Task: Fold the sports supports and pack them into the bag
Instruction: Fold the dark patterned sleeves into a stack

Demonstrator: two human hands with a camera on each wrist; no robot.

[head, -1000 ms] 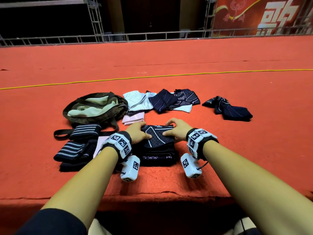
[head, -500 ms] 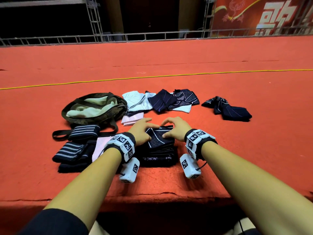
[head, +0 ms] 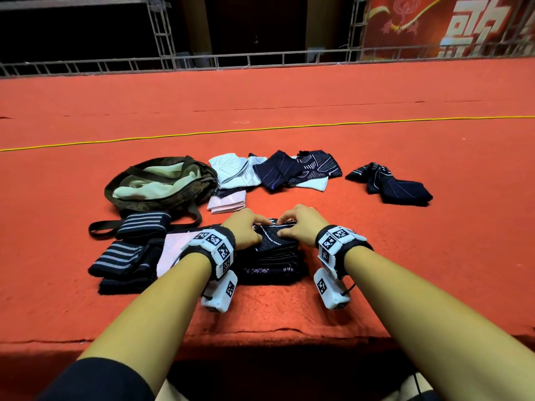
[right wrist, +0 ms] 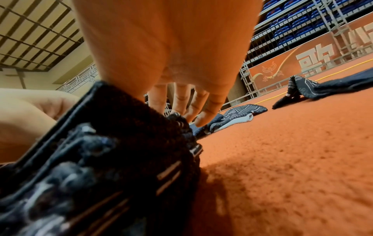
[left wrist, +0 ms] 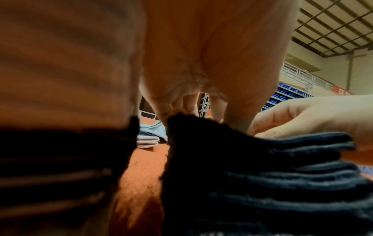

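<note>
Both hands sit on a dark stack of folded supports on the red carpet; the left hand and right hand curl their fingers, pinching the top support at its far edge; the open bag lies well to the left, beyond striped supports.

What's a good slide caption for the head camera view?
Both hands, left hand and right hand, pinch the top dark support on a folded stack near the open olive bag.

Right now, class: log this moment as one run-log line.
left hand: pinching top support | right hand: pinching same | dark stack: on carpet | bag: open
</note>
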